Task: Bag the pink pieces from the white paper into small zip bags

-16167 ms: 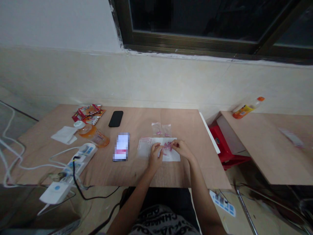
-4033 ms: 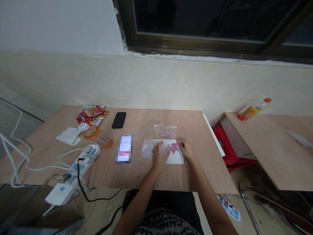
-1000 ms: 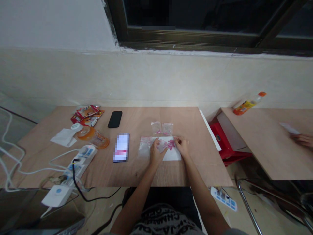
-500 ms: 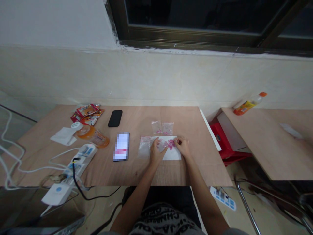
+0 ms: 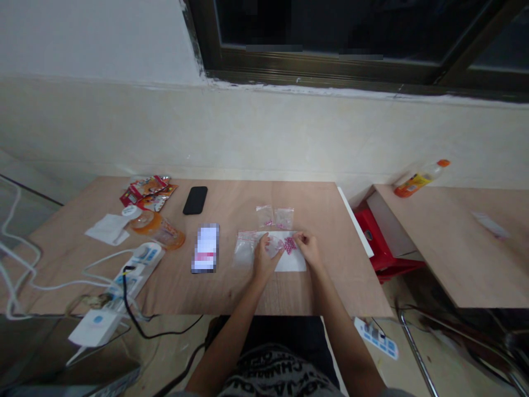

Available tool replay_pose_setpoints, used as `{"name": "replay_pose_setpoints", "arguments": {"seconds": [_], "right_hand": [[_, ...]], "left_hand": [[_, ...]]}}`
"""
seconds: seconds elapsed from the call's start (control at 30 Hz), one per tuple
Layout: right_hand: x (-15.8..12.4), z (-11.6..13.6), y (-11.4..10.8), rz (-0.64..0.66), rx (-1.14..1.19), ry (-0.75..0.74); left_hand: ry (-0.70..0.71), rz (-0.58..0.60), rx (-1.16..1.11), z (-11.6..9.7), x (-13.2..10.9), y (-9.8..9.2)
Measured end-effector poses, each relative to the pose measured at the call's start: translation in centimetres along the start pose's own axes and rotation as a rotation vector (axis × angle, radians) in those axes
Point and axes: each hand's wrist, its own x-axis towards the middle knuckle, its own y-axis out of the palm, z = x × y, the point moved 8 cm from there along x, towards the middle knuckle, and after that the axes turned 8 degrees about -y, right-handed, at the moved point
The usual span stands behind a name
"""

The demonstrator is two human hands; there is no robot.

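A white sheet of paper [image 5: 294, 263] lies on the wooden table [image 5: 231, 286], with a small heap of pink beads [image 5: 289, 244] on it. My left hand [image 5: 262, 259] pinches a small clear plastic bag [image 5: 273, 247] just left of the heap. My right hand [image 5: 309, 250] rests at the heap's right side, its fingertips pinched together on something too small to name. Two small clear bags holding pink beads [image 5: 275, 217] lie just beyond the paper. Another clear bag [image 5: 243, 251] lies flat to the left of my left hand.
A lit phone [image 5: 205, 247] and a black phone [image 5: 195, 199] lie left of the paper. Farther left are an orange bottle on its side [image 5: 159, 227], snack wrappers [image 5: 147, 191], a tissue [image 5: 106, 228] and a power strip [image 5: 136, 268]. A second table with a bottle [image 5: 418, 179] stands right.
The bead heap has been gathered closer together than 16 s ago. Over the last second my hands stay almost still at the paper. Another person's hand seen at the far right has gone.
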Motion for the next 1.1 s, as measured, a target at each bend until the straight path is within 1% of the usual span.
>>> {"name": "replay_pose_setpoints", "arguments": {"seconds": [0.13, 0.27, 0.33, 0.4, 0.47, 0.63, 0.73, 0.9, 1.1], "right_hand": [[0.3, 1.6, 1.4, 0.036, 0.196, -0.001], [0.3, 3.8, 2.7, 0.122, 0.257, -0.066], [0.1, 4.3, 3.0, 0.159, 0.26, -0.079], [0.0, 3.8, 3.0, 0.16, 0.257, -0.06], [0.0, 2.8, 2.7, 0.142, 0.254, -0.024], [-0.3, -1.0, 1.5, 0.034, 0.194, 0.065], [-0.5, -2.5, 0.9, -0.02, 0.109, 0.08], [-0.5, -2.9, 0.9, -0.012, 0.016, 0.05], [-0.2, -2.1, 1.2, 0.057, -0.102, -0.054]], "left_hand": [[0.015, -0.007, -0.007, 0.0, 0.0, 0.0], [0.018, 0.002, -0.007, 0.1, 0.0, 0.1], [0.01, 0.008, -0.008, 0.2, 0.0, 0.1], [-0.003, 0.013, -0.008, 0.3, 0.0, 0.2], [-0.011, 0.009, -0.005, 0.3, 0.0, 0.1], [-0.001, 0.008, 0.01, 0.0, 0.0, 0.0], [-0.003, 0.002, 0.012, -0.1, 0.0, -0.1], [-0.007, 0.006, 0.003, -0.1, -0.1, 0.0], [-0.02, 0.015, 0.002, -0.1, -0.1, 0.0]]}}
